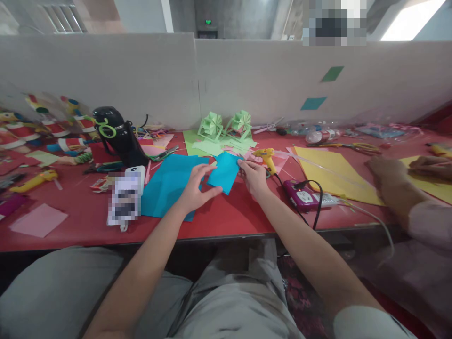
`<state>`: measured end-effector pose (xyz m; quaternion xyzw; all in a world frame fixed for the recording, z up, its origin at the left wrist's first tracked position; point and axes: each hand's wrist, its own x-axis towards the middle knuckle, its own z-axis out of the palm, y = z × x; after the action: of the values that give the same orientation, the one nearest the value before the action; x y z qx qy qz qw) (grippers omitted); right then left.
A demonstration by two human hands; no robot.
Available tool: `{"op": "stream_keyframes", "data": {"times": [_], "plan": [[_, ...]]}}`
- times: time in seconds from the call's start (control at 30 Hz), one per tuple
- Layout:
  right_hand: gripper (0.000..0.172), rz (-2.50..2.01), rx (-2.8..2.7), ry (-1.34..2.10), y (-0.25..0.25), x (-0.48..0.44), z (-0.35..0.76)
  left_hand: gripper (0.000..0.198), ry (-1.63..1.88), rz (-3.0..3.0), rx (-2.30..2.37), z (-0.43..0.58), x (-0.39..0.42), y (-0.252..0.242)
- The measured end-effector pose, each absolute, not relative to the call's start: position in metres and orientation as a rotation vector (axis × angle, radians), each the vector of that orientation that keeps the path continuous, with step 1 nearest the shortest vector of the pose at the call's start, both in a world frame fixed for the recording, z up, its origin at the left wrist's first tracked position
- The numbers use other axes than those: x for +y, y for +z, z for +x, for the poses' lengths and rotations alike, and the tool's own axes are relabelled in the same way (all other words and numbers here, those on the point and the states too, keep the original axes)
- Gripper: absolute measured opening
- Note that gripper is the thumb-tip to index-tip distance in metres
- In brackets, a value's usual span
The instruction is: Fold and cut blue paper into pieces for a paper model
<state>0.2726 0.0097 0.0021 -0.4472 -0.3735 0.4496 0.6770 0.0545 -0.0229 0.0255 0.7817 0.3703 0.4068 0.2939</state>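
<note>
A small blue paper piece [225, 174] is held up a little over the red table, between my two hands. My left hand [198, 186] is at its left edge, thumb and fingers spread, with the thumb tip by the lower corner. On the other side, my right hand [254, 176] pinches the paper's right edge between thumb and fingers. A small greyish tip shows by those fingers; I cannot make out what it is. Larger blue sheets [169, 181] lie on the table under and left of my left hand.
Green folded-paper models [211, 126] stand behind the paper. A yellow glue gun [266, 157] and a purple power socket [300, 195] with cords are to the right. Left are a phone [125, 197] and a black bottle [118, 134]. Another person's arm [391, 188] rests by yellow sheets [335, 174].
</note>
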Motion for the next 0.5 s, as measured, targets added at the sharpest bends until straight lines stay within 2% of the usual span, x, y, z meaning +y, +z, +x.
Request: {"op": "stream_keyframes", "data": {"times": [0.07, 0.1, 0.2, 0.33, 0.4, 0.5], "plan": [[0.037, -1.026, -0.835, 1.027, 0.001, 0.010, 0.273, 0.068, 1.050, 2.349, 0.944, 0.052, -0.023, 0.027], [0.037, -1.031, -0.830, 1.044, 0.000, 0.010, 0.273, 0.063, 1.045, 2.442, 0.927, 0.052, -0.023, 0.027], [0.037, -1.038, -0.814, 1.125, 0.000, 0.008, 0.271, 0.028, 1.102, 2.511, 0.918, 0.053, -0.021, 0.024], [0.039, -1.061, -0.909, 1.170, 0.006, 0.001, 0.268, 0.020, 1.344, 2.190, 1.071, 0.056, -0.024, 0.027], [0.040, -1.048, -1.001, 1.061, 0.012, -0.002, 0.268, 0.021, 1.466, 1.966, 1.155, 0.055, -0.027, 0.034], [0.042, -0.997, -1.145, 0.857, 0.021, -0.007, 0.271, 0.024, 1.425, 1.765, 1.125, 0.050, -0.027, 0.046]]}}
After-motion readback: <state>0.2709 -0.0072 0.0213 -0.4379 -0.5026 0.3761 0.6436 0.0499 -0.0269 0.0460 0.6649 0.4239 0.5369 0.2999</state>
